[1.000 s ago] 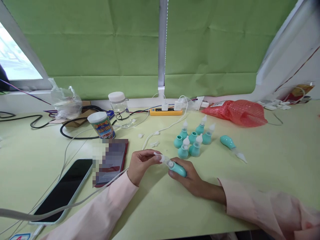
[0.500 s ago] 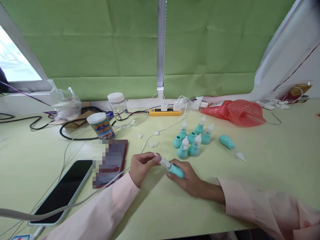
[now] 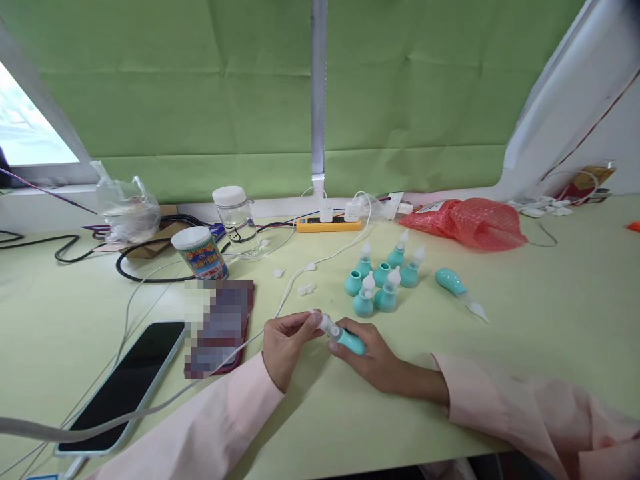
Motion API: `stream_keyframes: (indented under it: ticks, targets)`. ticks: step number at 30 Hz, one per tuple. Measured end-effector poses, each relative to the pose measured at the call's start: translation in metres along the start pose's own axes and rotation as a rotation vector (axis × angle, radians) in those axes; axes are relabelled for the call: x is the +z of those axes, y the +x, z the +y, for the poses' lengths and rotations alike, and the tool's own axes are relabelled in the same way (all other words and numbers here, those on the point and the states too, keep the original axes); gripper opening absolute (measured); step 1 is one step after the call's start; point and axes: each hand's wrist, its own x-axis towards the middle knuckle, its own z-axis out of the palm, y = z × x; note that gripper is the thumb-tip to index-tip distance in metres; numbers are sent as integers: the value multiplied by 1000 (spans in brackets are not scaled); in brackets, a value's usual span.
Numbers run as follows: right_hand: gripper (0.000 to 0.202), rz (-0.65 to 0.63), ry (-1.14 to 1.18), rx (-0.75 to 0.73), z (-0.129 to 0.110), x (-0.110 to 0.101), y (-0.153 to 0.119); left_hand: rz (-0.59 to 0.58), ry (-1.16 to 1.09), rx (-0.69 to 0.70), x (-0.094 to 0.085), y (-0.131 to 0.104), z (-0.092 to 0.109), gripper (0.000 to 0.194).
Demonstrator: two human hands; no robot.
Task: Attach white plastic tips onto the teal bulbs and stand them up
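My right hand [image 3: 373,357] is wrapped round a teal squeeze bulb [image 3: 353,341] that points up and to the left. My left hand [image 3: 286,343] pinches the white tip [image 3: 325,323] at the bulb's upper end, and its fingers partly cover it. Beyond my hands several teal bulbs stand upright in a group, most with clear white-tipped tops, such as the front one [image 3: 363,303]. Two have open mouths and no top, one being the leftmost bulb [image 3: 353,283]. Another teal bulb [image 3: 451,282] lies on its side at the right with its tip attached.
Small clear pieces [image 3: 307,289] and a white cable [image 3: 285,293] lie beyond my left hand. Two phones, one black-screened [image 3: 127,383], lie at the left. Farther back are a patterned tub [image 3: 203,257], a clear jar [image 3: 239,227], a yellow power strip [image 3: 327,225] and red bubble wrap [image 3: 467,223].
The fingers of my left hand have closed farther over the white tip, which shows less. The whole view has shifted slightly.
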Motion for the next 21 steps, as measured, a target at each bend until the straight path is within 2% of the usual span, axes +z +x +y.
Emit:
stream_keyframes:
  ticks: [7, 12, 17, 21]
  targets:
    - [24, -104, 369, 164, -1, 3, -1, -66, -8, 30, 3, -3, -1, 21]
    - [25, -111, 482, 210, 2, 6, -1, -128, 46, 86, 5, -5, -3, 27]
    - [23, -103, 421, 171, 1, 4, 1, -148, 99, 104, 7, -6, 4, 29]
    - [16, -121, 194, -5, -6, -3, 2, -258, 259, 183, 6, -7, 15, 27]
